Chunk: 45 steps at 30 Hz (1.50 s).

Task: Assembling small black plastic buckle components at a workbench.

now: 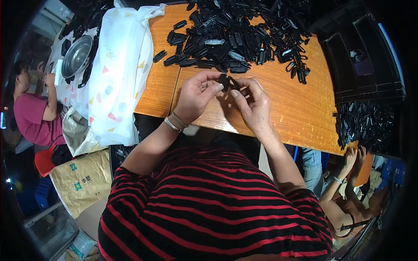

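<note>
Small black plastic clip [225, 81] pinched between both hands above orange wooden tabletop [300, 108]: left hand [197, 96] grips left end, right hand [252, 104] right end; long axis unclear.

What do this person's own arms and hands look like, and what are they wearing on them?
Both forearms are bare. The left hand has a thin silvery bracelet and a second pale band at the wrist. The right hand shows no jewellery or glove. Short sleeves of a black shirt with red stripes cover the upper arms.
</note>
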{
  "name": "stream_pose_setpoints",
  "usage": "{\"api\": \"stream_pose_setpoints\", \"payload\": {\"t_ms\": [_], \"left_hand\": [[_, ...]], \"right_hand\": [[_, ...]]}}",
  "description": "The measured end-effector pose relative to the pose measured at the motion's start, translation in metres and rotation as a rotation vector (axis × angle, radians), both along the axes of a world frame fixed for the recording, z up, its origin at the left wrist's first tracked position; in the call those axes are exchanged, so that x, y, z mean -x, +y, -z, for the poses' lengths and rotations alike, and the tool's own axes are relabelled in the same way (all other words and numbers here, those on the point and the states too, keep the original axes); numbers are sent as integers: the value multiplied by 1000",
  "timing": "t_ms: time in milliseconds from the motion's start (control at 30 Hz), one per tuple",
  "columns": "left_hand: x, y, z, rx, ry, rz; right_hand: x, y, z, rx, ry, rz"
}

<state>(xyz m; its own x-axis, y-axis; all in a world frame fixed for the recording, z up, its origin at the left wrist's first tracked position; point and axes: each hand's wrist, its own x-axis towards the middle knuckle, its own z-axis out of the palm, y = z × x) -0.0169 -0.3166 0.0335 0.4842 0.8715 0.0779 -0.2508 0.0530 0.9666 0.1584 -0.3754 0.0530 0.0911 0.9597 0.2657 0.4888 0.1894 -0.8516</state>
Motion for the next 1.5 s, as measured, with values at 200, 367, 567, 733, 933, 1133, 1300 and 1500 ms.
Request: {"api": "stream_pose_setpoints", "payload": {"t_ms": [200,367,567,733,933,1133,1300,1500], "left_hand": [[3,-4,-6,37,-48,-12],[4,-10,0,26,-68,-13],[-1,-29,11,76,65,-188],[-2,-37,15,-34,109,-211],[-1,-40,8,172,31,-115],[9,-41,0,-47,80,-52],[29,-44,3,198,79,-80],[135,-67,12,-16,561,-97]], "right_hand": [[9,3,-4,-119,-41,-14],[11,-2,3,-102,-32,-26],[22,-7,15,-176,-181,23],[31,-17,30,-142,-123,43],[36,-20,26,23,65,52],[55,-29,29,118,139,-112],[62,-25,21,333,141,-206],[-19,-4,19,204,70,-212]]}}
